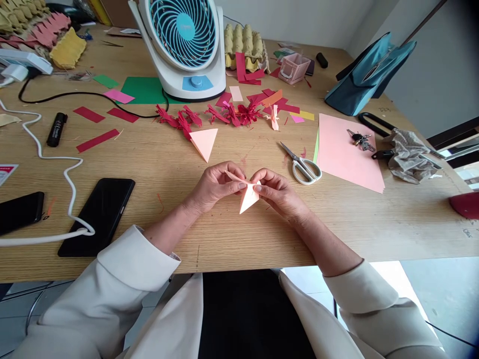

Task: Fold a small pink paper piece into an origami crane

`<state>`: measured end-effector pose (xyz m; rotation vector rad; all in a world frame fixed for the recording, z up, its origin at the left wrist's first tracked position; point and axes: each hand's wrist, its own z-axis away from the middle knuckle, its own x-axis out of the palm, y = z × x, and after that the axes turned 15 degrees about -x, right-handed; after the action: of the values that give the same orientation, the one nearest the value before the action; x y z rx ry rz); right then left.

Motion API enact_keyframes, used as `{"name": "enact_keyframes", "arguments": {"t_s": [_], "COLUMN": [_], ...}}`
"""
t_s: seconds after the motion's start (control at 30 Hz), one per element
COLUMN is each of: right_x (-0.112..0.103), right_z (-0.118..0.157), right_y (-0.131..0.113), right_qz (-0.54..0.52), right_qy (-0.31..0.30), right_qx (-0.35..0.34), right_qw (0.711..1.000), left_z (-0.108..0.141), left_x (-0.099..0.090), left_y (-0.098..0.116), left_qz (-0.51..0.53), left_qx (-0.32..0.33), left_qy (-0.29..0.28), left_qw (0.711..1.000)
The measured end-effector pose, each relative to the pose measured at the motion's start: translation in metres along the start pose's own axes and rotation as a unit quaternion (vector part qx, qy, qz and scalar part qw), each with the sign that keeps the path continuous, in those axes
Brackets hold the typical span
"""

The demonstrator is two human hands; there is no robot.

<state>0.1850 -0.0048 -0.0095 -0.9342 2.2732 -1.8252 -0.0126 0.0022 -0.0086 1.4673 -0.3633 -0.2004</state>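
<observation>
A folded piece of light pink paper (249, 199) is pinched between my two hands above the near middle of the desk. My left hand (220, 184) grips its left side, thumb in front. On the right side, my right hand (279, 192) pinches it the same way; some of the fingers hide its upper folds. Just beyond my left hand lies a flat pale pink paper triangle (205, 143). White-handled scissors (305, 167) rest to the right of my right hand, blades pointing away to the left. Crumpled red paper flowers (250, 114) lie farther back.
A white fan (196, 82) stands at the back on green paper (140, 89). Pink sheets (348, 154) with keys (362, 140) lie right, near a teal bag (362, 75). A black tablet (99, 214), a white cable (71, 184) and red strips (98, 140) are left.
</observation>
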Motion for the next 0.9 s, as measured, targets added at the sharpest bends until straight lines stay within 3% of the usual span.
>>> {"name": "enact_keyframes", "arguments": {"t_s": [0.13, 0.33, 0.57, 0.8, 0.9], "right_x": [-0.001, 0.0, 0.002, 0.002, 0.002], "right_z": [0.0, 0.0, -0.001, -0.004, -0.003], "right_y": [-0.001, -0.002, -0.001, 0.004, 0.004], "right_qz": [0.0, 0.023, 0.032, 0.043, 0.064], "right_qy": [-0.003, 0.004, 0.01, 0.004, 0.001], "right_qx": [0.003, 0.003, -0.01, -0.043, -0.049], "right_qw": [1.0, 1.0, 0.999, 0.998, 0.997], "left_z": [0.0, 0.003, 0.007, 0.011, 0.012], "left_x": [-0.004, -0.001, 0.007, 0.009, 0.011], "left_y": [0.004, 0.011, 0.012, 0.01, 0.009], "left_qz": [-0.087, -0.171, -0.303, -0.365, -0.355], "left_qx": [0.045, 0.097, 0.206, 0.224, 0.222], "left_qy": [0.025, 0.018, 0.084, 0.116, 0.122], "left_qw": [0.995, 0.98, 0.927, 0.896, 0.9]}}
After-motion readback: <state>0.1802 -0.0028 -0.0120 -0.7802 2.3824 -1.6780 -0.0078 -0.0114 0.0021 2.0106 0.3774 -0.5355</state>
